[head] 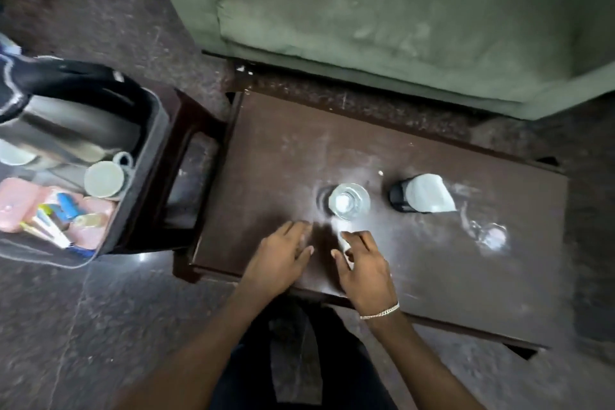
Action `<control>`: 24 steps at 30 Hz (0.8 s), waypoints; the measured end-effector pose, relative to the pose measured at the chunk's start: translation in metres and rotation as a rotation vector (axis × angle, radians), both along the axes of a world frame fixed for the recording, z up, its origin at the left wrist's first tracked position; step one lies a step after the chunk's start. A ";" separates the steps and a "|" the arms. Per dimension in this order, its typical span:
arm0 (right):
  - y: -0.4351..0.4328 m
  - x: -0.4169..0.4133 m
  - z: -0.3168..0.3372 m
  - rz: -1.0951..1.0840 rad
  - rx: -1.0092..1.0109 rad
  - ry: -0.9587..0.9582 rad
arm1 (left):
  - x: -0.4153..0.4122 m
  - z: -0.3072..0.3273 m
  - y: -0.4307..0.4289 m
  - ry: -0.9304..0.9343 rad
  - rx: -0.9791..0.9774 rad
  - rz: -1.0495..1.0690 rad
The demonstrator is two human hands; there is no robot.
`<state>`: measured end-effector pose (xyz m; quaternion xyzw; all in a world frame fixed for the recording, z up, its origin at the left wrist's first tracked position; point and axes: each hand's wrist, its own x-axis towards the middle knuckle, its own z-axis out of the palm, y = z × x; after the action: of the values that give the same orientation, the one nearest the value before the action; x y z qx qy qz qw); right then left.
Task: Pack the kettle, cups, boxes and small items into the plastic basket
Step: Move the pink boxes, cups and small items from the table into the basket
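Note:
The plastic basket (151,173) stands at the left. It holds a steel kettle (63,126) with a black handle, a pale cup (103,180), pink boxes (18,201) and coloured sachets (50,226). On the dark table (332,143) stand a clear glass (349,205) and a black item capped with white paper (421,198). A second clear glass (491,235) is at the right. My left hand (279,260) hovers flat near the table's front edge, fingers apart, empty. My right hand (366,266) pinches a small white stick-like item (341,238) just in front of the glass.
The basket rests on a dark wooden stool (196,130) left of the table. A green sofa (399,10) fills the space behind the table. The floor (83,326) is dark polished stone. My legs are against the table's front edge.

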<state>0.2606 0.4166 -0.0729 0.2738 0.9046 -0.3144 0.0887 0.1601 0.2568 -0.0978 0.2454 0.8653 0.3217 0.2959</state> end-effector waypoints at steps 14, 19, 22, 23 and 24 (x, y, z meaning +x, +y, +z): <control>0.079 0.103 -0.084 -0.134 -0.086 -0.255 | 0.099 -0.069 0.134 -0.227 -0.115 -0.218; 0.078 0.100 -0.098 -0.117 -0.047 -0.185 | 0.104 -0.085 0.130 -0.243 -0.022 -0.150; 0.074 0.093 -0.086 -0.072 -0.024 -0.109 | 0.099 -0.079 0.115 -0.252 0.056 -0.083; 0.071 0.088 -0.078 -0.061 -0.034 -0.079 | 0.096 -0.073 0.107 -0.247 0.088 -0.052; 0.066 0.082 -0.069 -0.040 -0.046 -0.050 | 0.092 -0.065 0.097 -0.238 0.116 -0.027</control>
<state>0.3426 0.4828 -0.1416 0.2976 0.8889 -0.3300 0.1113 0.2521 0.3540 -0.1629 0.2338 0.8007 0.3940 0.3859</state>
